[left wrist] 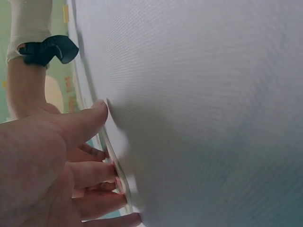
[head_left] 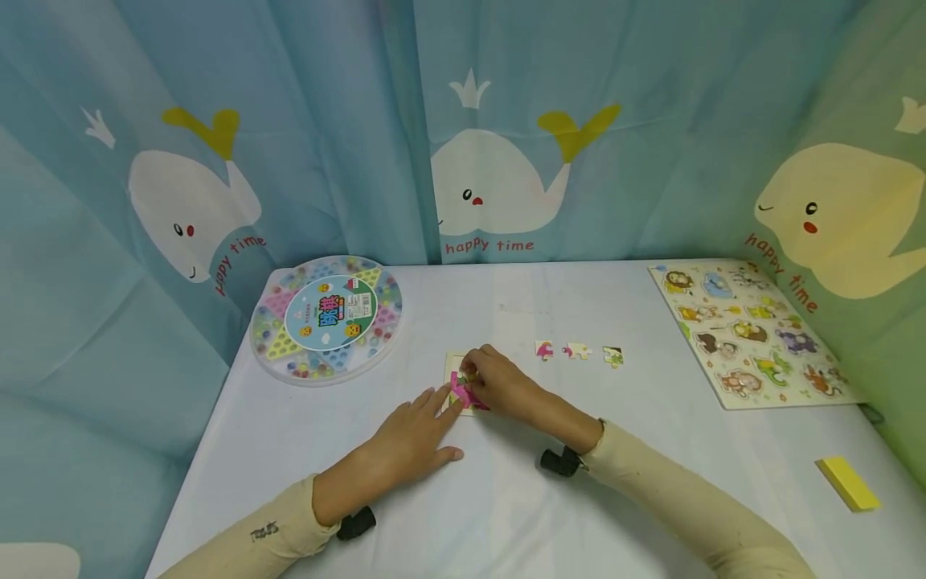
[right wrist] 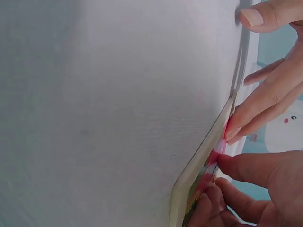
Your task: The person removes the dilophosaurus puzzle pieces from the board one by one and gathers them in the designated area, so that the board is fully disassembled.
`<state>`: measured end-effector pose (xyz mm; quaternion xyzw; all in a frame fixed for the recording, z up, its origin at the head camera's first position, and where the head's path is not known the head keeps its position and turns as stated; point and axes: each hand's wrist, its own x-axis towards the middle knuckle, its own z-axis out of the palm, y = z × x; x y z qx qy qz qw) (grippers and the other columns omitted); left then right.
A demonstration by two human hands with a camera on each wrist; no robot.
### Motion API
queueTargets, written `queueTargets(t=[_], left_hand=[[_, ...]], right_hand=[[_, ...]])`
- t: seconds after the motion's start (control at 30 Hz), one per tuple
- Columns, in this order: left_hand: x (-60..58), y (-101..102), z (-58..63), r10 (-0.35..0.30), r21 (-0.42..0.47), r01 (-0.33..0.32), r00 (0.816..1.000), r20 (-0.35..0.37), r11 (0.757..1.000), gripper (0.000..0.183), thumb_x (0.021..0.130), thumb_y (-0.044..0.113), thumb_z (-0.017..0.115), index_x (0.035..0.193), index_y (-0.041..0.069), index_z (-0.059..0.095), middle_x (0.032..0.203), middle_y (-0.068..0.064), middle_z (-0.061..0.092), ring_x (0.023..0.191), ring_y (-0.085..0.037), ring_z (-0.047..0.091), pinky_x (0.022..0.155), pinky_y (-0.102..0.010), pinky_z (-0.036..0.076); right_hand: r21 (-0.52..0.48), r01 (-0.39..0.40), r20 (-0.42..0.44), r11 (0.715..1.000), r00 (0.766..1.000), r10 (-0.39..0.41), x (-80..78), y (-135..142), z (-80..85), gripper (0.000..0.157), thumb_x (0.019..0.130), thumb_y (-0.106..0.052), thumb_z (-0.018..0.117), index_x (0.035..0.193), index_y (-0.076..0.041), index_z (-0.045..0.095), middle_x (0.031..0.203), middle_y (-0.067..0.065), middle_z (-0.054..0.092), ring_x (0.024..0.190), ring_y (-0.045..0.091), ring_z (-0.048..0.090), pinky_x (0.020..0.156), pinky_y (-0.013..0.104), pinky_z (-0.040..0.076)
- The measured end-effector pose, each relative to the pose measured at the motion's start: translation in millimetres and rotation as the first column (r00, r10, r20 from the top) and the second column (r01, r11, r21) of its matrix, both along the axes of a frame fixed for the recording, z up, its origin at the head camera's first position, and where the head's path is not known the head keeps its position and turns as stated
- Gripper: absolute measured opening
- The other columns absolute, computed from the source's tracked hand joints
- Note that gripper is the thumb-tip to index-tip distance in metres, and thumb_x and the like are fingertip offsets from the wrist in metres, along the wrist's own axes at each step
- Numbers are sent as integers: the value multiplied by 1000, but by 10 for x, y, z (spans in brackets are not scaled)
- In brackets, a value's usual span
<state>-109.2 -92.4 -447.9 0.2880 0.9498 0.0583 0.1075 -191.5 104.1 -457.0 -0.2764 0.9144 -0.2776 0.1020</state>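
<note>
A small square jigsaw board [head_left: 452, 359] with a pale rim lies on the white table, holding pink pieces. My left hand [head_left: 408, 441] reaches in from the left, its fingers extended and fingertips resting on the board's pink part. In the left wrist view the thumb is spread apart from those fingers. From the right, my right hand [head_left: 504, 388] bends its fingers over the board and pinches a small puzzle piece [head_left: 461, 378] at its surface; the fingers hide most of that piece. The right wrist view shows the board's edge [right wrist: 201, 156] with both hands' fingertips along it.
Three loose puzzle pieces [head_left: 577, 351] lie in a row right of the board. A round Chinese checkers set [head_left: 340, 366] is at the back left, an animal peg puzzle [head_left: 698, 338] at the back right. A yellow block [head_left: 848, 483] lies near the right edge.
</note>
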Motion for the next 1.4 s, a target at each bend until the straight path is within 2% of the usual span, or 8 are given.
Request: queueTargets(t=[0.23,0.53,0.73,1.0,1.17,1.3,1.4], left_hand=[[6,-5,-26,-3,27,3,1000,-12,1000,71,101,49,68,156,8,51,163,-21,42,146,-40,48,108,-52,53],[15,-1,-29,-2,29,3,1000,-13,1000,71,101,48,68,156,7,51,163,-22,42,146,-41,48,108,-52,52],[6,-2,-26,-3,27,3,1000,-18,1000,70,101,48,69,156,8,51,163,-22,42,146,-41,48,109,-52,52],[-5,-4,-28,-8,44,9,1000,-11,999,70,101,47,69,155,7,52,163,-22,43,145,-42,49,109,-52,52],[-7,5,-15,-10,42,11,1000,-12,999,69,101,47,70,155,7,53,161,-22,45,145,-42,50,109,-52,52],[-6,5,-24,-3,35,3,1000,0,999,70,101,47,69,156,7,52,161,-23,45,146,-41,49,110,-52,51],[-11,2,-39,5,27,-5,1000,11,1000,71,101,49,68,157,8,50,162,-22,43,147,-41,47,111,-52,50]], right_hand=[[2,2,-8,1000,1000,-2,-3,-4,-15,20,95,2,74,113,0,66,110,13,61,101,24,65,94,38,60],[-34,-3,-22,999,1000,2,-4,14,2,21,96,2,73,112,-3,61,103,9,64,91,20,62,88,36,59],[-58,65,68,996,996,-62,1,11,69,10,100,-3,71,107,-7,64,97,4,66,87,17,59,86,34,58],[-95,77,135,993,989,-64,-10,55,97,5,103,-8,68,107,-9,65,100,3,70,92,17,61,90,36,58],[-135,68,165,988,985,-46,-56,202,202,5,105,-10,65,110,-10,65,103,3,71,101,19,66,88,37,57],[-155,63,123,986,991,-44,-150,444,325,6,106,-10,64,111,-8,66,104,5,72,103,23,68,82,35,56],[-154,82,97,985,993,-68,-224,682,417,5,105,-8,65,109,-6,68,103,7,73,102,25,70,83,38,56]])
